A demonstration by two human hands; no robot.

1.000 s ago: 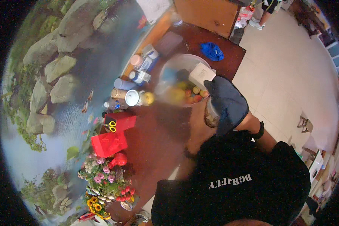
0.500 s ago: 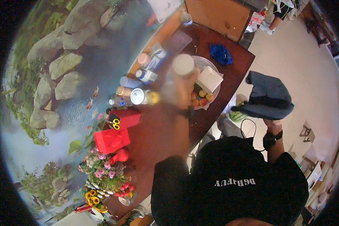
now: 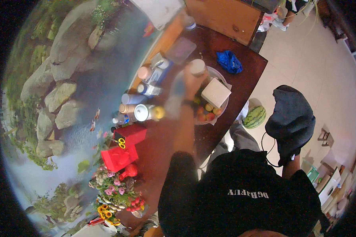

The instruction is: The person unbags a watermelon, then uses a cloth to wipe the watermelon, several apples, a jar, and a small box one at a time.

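Right of the fruit tray (image 3: 224,110), beyond the tabletop (image 3: 158,154) edge, the right hand is covered by dark cloth (image 3: 290,122) over open floor (image 3: 336,91) — grip cannot be told. At the tray's upper left, a pale container (image 3: 197,66) is clasped by the outstretched left hand (image 3: 191,83).

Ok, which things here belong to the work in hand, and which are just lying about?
Apparently in use:
- white-topped container, in the left hand
- dark cloth item, hiding the right hand

Seemingly just lying about:
- yellow-handled scissors
- blue bundle
- watermelon
- flowers
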